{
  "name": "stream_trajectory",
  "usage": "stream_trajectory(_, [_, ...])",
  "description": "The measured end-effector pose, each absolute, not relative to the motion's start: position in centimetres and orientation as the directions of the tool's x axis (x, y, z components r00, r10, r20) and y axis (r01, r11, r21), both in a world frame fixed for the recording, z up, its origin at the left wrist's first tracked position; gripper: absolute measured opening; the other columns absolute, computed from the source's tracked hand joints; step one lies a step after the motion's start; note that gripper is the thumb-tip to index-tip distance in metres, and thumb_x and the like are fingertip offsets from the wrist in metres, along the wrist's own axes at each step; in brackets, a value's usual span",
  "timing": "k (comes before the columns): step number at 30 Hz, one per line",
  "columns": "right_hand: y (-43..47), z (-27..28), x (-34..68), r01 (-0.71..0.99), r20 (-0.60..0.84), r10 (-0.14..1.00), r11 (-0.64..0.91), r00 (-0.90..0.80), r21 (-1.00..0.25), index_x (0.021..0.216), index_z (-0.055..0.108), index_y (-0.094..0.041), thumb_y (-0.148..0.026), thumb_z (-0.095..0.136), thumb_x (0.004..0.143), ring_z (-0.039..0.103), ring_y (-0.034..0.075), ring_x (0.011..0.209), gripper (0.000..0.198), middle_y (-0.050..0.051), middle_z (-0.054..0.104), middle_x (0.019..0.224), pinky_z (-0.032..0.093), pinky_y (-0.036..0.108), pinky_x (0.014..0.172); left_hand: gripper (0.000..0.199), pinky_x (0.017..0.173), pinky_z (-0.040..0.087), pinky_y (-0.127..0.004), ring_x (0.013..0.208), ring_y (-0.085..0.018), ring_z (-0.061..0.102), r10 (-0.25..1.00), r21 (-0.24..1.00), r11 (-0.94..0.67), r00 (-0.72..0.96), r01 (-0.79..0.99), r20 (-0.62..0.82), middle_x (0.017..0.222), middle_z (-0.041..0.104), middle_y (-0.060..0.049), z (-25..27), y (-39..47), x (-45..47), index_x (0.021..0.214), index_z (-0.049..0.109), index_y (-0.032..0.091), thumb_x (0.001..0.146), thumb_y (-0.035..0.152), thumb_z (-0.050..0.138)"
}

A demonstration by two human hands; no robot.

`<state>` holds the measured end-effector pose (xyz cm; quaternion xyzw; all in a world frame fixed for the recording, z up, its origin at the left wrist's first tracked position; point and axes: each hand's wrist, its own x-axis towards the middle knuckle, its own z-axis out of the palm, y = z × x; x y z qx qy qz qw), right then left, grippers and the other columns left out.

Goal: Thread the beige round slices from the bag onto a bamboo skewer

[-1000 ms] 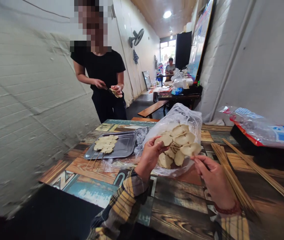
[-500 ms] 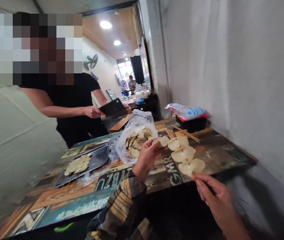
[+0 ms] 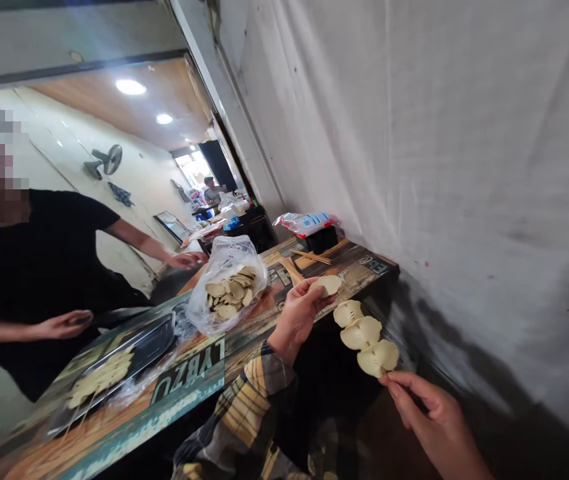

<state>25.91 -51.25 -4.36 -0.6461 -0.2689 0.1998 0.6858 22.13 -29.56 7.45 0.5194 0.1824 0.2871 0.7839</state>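
In front of me, my left hand (image 3: 295, 317) pinches a pale, thin round slice (image 3: 328, 286) of food between thumb and fingers. To its lower right, my right hand (image 3: 427, 407) grips the bottom end of a skewer of slices (image 3: 363, 332), on which three similar folded slices are threaded in a row. The loose slice is near the top of that row, with a small gap between them. Most of the stick is hidden by the slices and my fingers. On the table, a clear plastic bag (image 3: 200, 303) lies open with many loose slices (image 3: 231, 293) inside.
A dark tray (image 3: 161, 333) on the patterned table (image 3: 189, 387) carries filled skewers (image 3: 104, 377). Bare wooden sticks (image 3: 313, 256) lie by a black container (image 3: 320, 240) topped with a plastic packet. A co-worker in black (image 3: 59, 247) stands at left; a pale wall covering (image 3: 439, 167) hangs at right.
My view has swung right and tilted, and both hands with the slice and skewer now sit past the table's edge. The co-worker's hands have parted; the black flat object no longer shows in them.
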Motion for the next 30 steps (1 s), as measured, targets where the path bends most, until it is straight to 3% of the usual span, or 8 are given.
stream_trajectory(6, [-50.5, -4.7, 25.5, 0.093, 0.137, 0.651, 0.102, 0.746, -0.99, 0.078, 0.073, -0.024, -0.05, 0.062, 0.077, 0.047, 0.014, 0.044, 0.029, 0.0, 0.057, 0.053, 0.042, 0.026, 0.041, 0.032, 0.075, 0.055, -0.032, 0.073, -0.014, 0.066, 0.696, 0.934, 0.18, 0.711, -0.309, 0.101, 0.085, 0.07, -0.002, 8.1, -29.9, 21.2, 0.085, 0.066, 0.015, 0.058, 0.02, 0.082])
stream_trajectory(22, [-47.7, -4.8, 25.9, 0.087, 0.069, 0.668, 0.007, 0.741, -0.996, 0.084, 0.075, -0.023, -0.048, 0.063, 0.077, 0.052, 0.014, 0.045, 0.029, 0.003, 0.067, 0.063, 0.045, 0.025, 0.042, 0.03, 0.074, 0.053, -0.03, 0.071, -0.013, 0.064, 0.725, 0.939, 0.187, 0.685, -0.29, 0.067, 0.085, 0.069, -0.002, 6.4, -27.0, 21.2, 0.086, 0.066, 0.015, 0.06, 0.021, 0.08])
stream_trajectory(30, [-45.7, -4.4, 25.8, 0.123, 0.077, 0.699, -0.016, 0.711, -0.992, 0.081, 0.074, -0.022, -0.049, 0.061, 0.078, 0.049, 0.014, 0.043, 0.03, 0.001, 0.061, 0.055, 0.043, 0.024, 0.041, 0.026, 0.074, 0.053, -0.028, 0.073, -0.013, 0.062, 0.757, 0.961, 0.077, 0.643, -0.266, 0.117, 0.088, 0.069, -0.004, 5.9, -25.5, 20.6, 0.087, 0.069, 0.015, 0.064, 0.023, 0.077])
